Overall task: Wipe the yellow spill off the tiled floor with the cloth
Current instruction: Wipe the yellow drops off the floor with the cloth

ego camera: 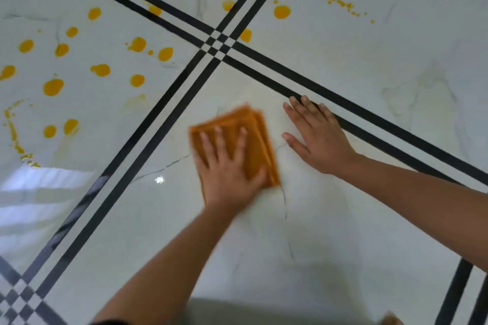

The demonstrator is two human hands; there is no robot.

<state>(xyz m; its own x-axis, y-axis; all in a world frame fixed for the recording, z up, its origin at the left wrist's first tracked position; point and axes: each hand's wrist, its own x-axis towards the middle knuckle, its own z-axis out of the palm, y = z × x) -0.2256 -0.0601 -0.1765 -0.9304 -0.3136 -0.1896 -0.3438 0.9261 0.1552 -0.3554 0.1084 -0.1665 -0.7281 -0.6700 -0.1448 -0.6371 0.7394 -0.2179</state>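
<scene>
The cloth (248, 140) is a folded orange square, several layers thick, lying flat on the tiled floor (343, 232) on the near tile, just below and right of where the black border lines (219, 43) cross. It looks soft, light and limp, so it would likely bunch or unfold if pinched by a corner; the surest hold is a flat palm over its middle, pressing the layers down so they slide as one pad. The left hand (227, 166) does just that: its fingers (219, 137) are spread and extended over the cloth, pressing rather than gripping, and the hand and cloth are motion-blurred. The right hand (317, 134) rests just beside the cloth on the same tile, palm down, fingers open and splayed, holding nothing, its fingertips reaching the nearest black line; it appears to serve as a brace. The floor is glossy and reflects window light at the left edge, so it is probably slick once wet, and the cloth should glide easily. The tile under the hands shows only a faint yellowish haze. The yellow spill (52, 87) is still thick on the far-left tile, as many round drops and a dribbled streak near the left edge, with more drops and a speckled trail across the two far tiles. By this judgement, most of the wiping remains.
</scene>
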